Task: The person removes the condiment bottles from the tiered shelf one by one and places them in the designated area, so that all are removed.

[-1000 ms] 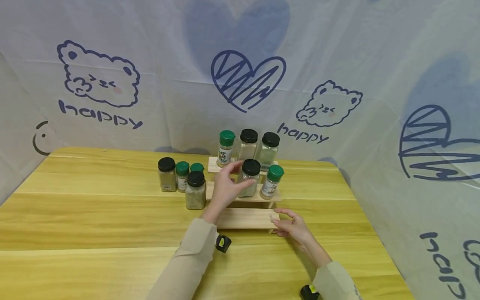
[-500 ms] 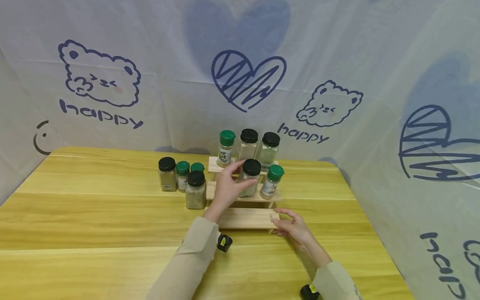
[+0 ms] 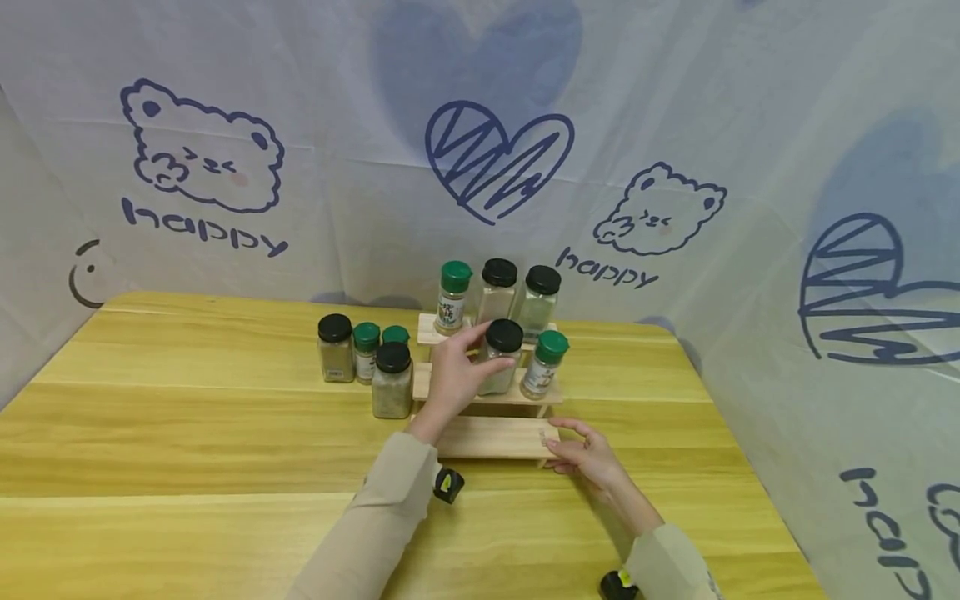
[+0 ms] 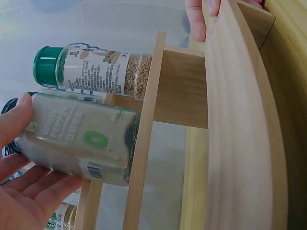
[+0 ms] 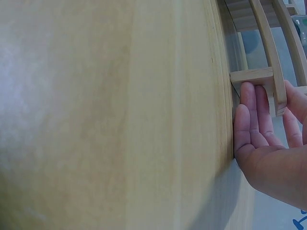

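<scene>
My left hand (image 3: 452, 377) holds a clear spice jar (image 3: 497, 383) with a black lid, thumb on one side and fingers on the other. In the left wrist view its label reads "pepper", and the jar's base (image 4: 122, 165) is right at the middle shelf (image 4: 144, 143) of a wooden three-step spice rack (image 3: 487, 437). Beside it on that shelf stands a green-capped shaker (image 4: 100, 72) of small pale seeds. My right hand (image 3: 590, 458) grips the right end of the lowest step; the right wrist view shows fingers (image 5: 261, 112) against its leg.
On the top step stand a green-capped shaker (image 3: 452, 304) and two black-lidded jars (image 3: 497, 300). Left of the rack, two black-lidded jars (image 3: 392, 392) and two green-capped shakers (image 3: 365, 354) stand on the wooden table (image 3: 187, 450). A printed cloth (image 3: 337, 150) hangs behind.
</scene>
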`<action>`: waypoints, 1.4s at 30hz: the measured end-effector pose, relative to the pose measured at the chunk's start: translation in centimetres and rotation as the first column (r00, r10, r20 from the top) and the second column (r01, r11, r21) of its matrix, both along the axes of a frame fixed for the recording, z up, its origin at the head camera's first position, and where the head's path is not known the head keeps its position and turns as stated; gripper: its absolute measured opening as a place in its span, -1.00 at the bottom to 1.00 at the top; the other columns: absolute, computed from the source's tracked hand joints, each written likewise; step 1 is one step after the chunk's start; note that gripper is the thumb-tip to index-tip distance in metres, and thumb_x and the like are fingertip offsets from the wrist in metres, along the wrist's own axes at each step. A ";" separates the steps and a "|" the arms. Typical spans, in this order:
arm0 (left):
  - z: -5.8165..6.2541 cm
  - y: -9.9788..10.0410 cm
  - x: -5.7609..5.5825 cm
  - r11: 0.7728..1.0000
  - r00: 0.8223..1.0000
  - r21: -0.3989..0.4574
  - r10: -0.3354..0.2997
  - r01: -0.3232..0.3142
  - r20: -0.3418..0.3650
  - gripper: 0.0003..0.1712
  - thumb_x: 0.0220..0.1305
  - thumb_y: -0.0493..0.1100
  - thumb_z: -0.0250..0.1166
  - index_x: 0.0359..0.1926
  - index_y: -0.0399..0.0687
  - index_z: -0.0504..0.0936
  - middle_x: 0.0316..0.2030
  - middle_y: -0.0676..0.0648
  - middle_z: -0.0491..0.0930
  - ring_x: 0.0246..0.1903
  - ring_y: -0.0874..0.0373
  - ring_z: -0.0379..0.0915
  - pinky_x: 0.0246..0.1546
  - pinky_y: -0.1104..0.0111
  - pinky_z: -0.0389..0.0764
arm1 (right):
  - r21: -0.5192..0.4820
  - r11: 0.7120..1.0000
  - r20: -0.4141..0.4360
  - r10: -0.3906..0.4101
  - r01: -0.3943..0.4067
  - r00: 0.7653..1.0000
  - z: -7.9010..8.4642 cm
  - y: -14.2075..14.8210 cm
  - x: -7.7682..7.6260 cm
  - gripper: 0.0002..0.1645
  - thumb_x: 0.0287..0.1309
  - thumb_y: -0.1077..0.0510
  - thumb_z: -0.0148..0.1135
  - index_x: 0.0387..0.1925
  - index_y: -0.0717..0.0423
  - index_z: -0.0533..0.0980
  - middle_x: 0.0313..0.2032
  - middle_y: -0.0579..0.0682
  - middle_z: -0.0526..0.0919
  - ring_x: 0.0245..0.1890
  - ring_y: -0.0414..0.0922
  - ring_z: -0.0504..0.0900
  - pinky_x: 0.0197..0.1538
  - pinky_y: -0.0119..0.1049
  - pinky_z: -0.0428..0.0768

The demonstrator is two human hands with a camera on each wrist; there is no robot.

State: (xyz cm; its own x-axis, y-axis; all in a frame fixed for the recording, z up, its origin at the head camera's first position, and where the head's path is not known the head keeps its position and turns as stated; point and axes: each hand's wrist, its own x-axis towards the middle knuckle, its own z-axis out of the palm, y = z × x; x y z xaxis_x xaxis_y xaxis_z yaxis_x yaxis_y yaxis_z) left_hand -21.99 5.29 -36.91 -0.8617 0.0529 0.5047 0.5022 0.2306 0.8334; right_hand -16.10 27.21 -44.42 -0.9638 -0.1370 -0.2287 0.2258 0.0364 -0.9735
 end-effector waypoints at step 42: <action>0.7 -3.6 3.1 0.981 0.999 0.188 -0.045 0.040 0.020 -0.42 -0.23 -0.40 0.44 -0.05 -0.40 0.53 -0.14 -0.30 0.54 -0.17 -0.10 0.50 -0.24 0.11 0.54 | 0.009 1.000 -0.010 -0.013 0.013 1.000 -0.4 0.1 -0.1 -0.47 0.09 0.28 0.17 0.10 0.33 0.28 -0.41 -0.03 0.66 -0.48 -0.13 0.63 -0.41 -0.38 0.57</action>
State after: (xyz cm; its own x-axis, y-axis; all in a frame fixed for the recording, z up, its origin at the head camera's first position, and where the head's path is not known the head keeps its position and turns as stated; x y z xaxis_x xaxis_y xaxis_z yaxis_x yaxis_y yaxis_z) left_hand -18.93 1.68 -36.18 -0.8727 -0.0041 0.4882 0.4875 0.0477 0.8718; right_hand -16.20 27.30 -44.86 -0.9677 -0.1223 -0.2206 0.2169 0.0423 -0.9753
